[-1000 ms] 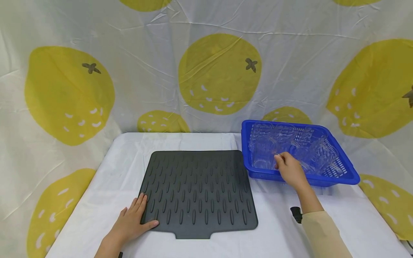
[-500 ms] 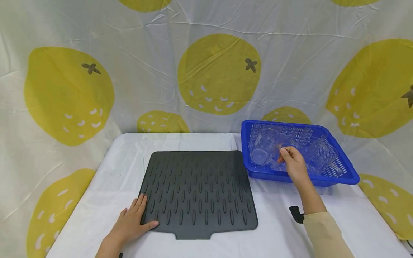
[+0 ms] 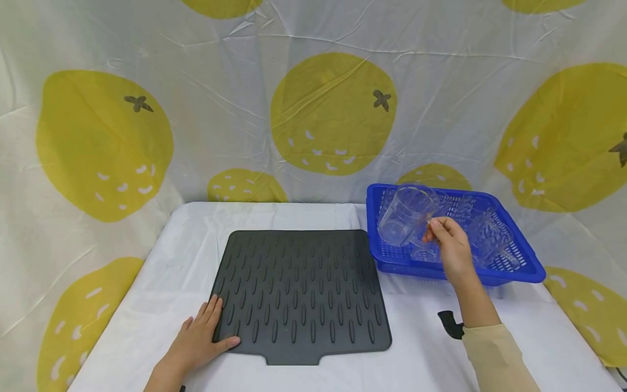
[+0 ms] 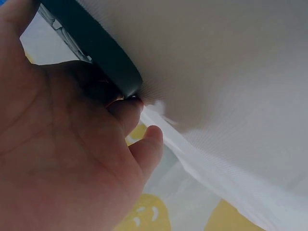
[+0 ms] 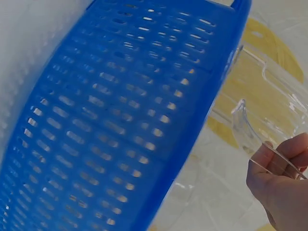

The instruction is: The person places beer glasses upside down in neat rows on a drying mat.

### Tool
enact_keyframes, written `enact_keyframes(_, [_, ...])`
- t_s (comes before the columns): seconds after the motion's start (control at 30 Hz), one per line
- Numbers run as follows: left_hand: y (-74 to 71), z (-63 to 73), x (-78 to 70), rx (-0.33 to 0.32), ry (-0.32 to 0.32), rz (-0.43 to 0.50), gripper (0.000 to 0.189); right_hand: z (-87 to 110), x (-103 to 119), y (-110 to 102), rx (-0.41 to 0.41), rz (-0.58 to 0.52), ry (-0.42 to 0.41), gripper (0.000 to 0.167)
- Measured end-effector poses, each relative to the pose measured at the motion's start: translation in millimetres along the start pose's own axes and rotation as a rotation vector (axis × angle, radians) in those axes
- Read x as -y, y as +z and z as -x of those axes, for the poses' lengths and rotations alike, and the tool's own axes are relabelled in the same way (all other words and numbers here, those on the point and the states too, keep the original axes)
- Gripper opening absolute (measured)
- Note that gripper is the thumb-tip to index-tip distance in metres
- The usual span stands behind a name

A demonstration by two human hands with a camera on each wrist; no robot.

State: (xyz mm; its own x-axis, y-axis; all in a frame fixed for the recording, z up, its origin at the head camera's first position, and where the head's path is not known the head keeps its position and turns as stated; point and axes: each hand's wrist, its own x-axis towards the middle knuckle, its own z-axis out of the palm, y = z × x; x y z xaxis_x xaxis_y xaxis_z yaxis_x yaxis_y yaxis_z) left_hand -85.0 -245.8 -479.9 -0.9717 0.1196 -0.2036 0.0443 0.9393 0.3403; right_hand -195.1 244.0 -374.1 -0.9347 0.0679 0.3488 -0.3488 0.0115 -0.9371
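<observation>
My right hand (image 3: 453, 247) pinches the handle of a clear mug (image 3: 407, 212) over the left part of a blue plastic basket (image 3: 413, 268). The mug is tilted, its round base toward the lower left. In the right wrist view, thumb and fingers close on the clear handle (image 5: 245, 122), beyond the slotted basket wall (image 5: 96, 130). Other clear glassware (image 3: 490, 234) lies in the basket. My left hand (image 3: 198, 332) rests at the left edge of a dark grey ridged mat (image 3: 303, 283), fingers extended and thumb over its lower corner. The left wrist view shows the fingers at the mat's edge (image 4: 118, 62).
A white cloth (image 3: 411, 359) covers the table. Behind it hangs a pale curtain (image 3: 220, 109) printed with yellow lemons. The basket stands at the back right, close against the mat's upper right corner. A black strap piece (image 3: 449, 325) juts out at the right wrist.
The clear mug has been raised from among the glassware in the basket, and my right hand has moved slightly up and right with it. The left hand and mat stay in place.
</observation>
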Motion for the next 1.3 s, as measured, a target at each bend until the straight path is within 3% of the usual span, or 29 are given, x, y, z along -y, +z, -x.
enact_keyframes(0.27, [0.7, 0.4, 0.7, -0.006, 0.005, -0.006, 0.113, 2.0, 10, 9, 0.049, 0.077, -0.040, 0.028])
enact_keyframes(0.53, [-0.3, 1.2, 0.6, -0.005, 0.002, -0.008, 0.112, 4.7, 16, 24, 0.096, 0.003, -0.091, 0.029])
enact_keyframes(0.77, [-0.7, 0.9, -1.1, 0.000, -0.007, 0.008, 0.112, 8.9, 21, 39, 0.145, 0.024, -0.115, 0.032])
enact_keyframes(1.3, [-0.5, 0.7, -1.1, -0.003, -0.010, 0.014, 0.112, 16.6, 16, 67, 0.210, 0.077, -0.075, 0.026])
